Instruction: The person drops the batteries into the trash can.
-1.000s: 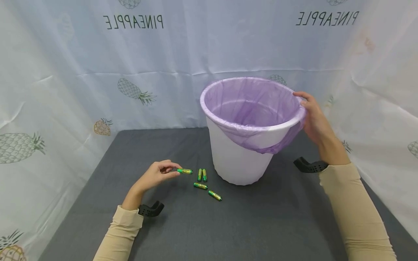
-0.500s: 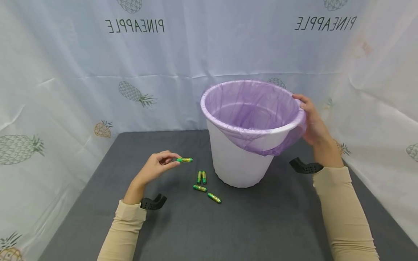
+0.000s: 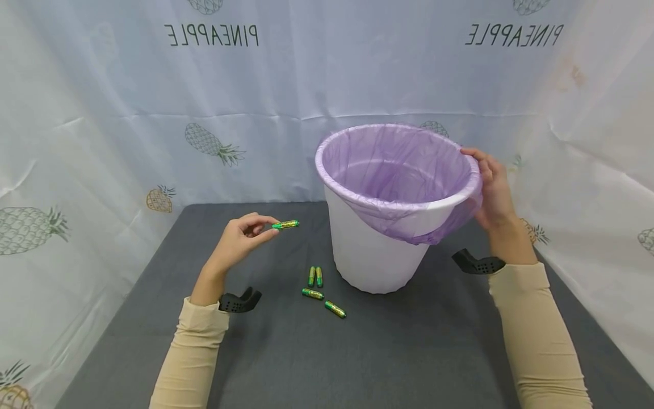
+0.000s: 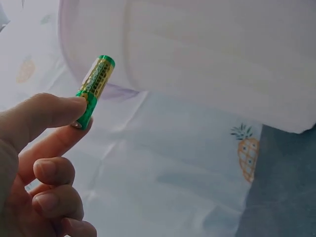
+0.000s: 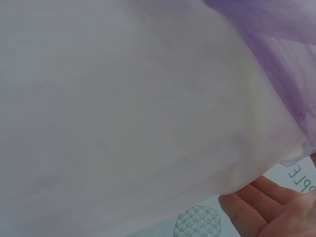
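Observation:
My left hand [image 3: 238,241] pinches a green-and-gold battery [image 3: 285,224] by one end, between thumb and index finger, and holds it above the table to the left of the bin. The left wrist view shows the battery [image 4: 96,86] slanting upward, with the other fingers curled below. At the right side of the white trash bin [image 3: 378,255], my right hand [image 3: 493,193] grips the rim, fingers over the edge. A purple bag [image 3: 393,162] lines the bin and folds over its rim. In the right wrist view, fingers [image 5: 242,210] lie against the bin's side.
Several more batteries lie on the dark grey table, among them an upright-lying pair [image 3: 315,276], a slanted battery [image 3: 313,293] and the nearest battery [image 3: 335,309]. A pineapple-print curtain [image 3: 286,85] hangs behind and at both sides. Black wrist mounts [image 3: 240,301] sit on both forearms.
My left hand has lifted the battery from close over the table to well above the loose batteries. The right hand stays at the bin's rim; the bin stands in about the same place.

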Available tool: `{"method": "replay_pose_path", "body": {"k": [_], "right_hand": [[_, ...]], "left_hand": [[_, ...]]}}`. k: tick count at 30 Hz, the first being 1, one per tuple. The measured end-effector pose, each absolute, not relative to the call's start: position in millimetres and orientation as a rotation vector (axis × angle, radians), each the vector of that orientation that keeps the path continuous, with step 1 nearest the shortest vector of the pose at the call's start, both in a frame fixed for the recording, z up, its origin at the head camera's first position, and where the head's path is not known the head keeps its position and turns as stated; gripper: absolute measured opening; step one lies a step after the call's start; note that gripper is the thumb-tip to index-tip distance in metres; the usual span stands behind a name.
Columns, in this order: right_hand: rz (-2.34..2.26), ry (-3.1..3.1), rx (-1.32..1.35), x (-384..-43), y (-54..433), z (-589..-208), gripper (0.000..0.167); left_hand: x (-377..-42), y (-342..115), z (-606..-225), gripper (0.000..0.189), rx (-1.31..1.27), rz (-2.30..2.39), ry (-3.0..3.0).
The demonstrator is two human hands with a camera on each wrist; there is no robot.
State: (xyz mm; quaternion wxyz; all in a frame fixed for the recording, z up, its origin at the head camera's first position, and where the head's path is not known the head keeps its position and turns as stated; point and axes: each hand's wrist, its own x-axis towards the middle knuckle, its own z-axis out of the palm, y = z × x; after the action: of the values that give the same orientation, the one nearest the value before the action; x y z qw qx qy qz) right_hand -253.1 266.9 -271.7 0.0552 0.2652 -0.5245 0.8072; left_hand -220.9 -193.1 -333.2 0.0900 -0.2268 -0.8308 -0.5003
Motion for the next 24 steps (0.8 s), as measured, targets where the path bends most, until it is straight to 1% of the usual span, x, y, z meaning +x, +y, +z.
{"method": "replay_pose_path", "body": {"k": [1,3,8,12,19,24], "right_hand": [[2.447,-1.597,0.803,-253,267,-271,0.035],[2.424,-1.63,0.79,-252,267,-271,0.037],[2.358,-1.701,0.742,-252,267,-273,0.024],[2.371,-1.682,0.701,-252,267,-273,0.023],[2.41,-1.631,0.758,-252,266,-273,0.023],[2.424,-1.63,0.709,-253,265,-273,0.022]], "left_hand": [[-221,-192,-330,0.016,-0.666,-1.483,-2.457],[-221,-191,-324,0.015,-0.649,-1.463,-2.435],[-221,-186,-311,0.015,-0.625,-1.397,-2.405],[-221,-182,-301,0.014,-0.624,-1.375,-2.361],[-219,-177,-289,0.013,-0.634,-1.368,-2.293],[-220,-175,-283,0.012,-0.646,-1.392,-2.266]]}}
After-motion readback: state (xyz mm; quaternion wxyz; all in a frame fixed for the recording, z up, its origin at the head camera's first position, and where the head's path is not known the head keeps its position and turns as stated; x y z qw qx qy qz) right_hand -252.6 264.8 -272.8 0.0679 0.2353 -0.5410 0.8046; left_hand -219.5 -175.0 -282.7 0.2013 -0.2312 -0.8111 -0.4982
